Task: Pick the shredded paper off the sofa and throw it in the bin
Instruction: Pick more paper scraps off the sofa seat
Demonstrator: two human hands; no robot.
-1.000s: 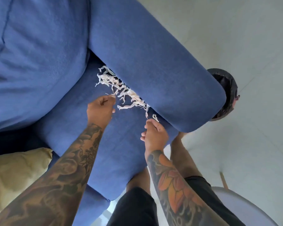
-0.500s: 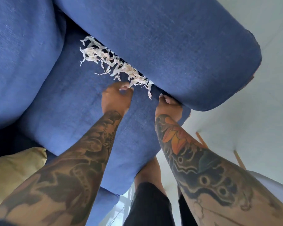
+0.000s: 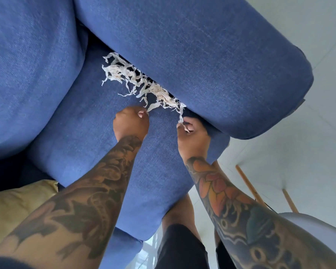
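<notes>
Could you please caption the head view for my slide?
Both hands, left hand and right hand, pinch white shredded paper strips along the blue fabric sofa armrest seam.

We see a loose tangle of off-white shredded paper strips lying on the seat cushion of the blue fabric sofa, strung in a diagonal line along the crease where the seat meets the padded armrest. The strips are thin, crinkled and matted together, with stray ends curling out onto the seat. The lower ends of the line trail down to our hands. The bin is not in our view.
</notes>
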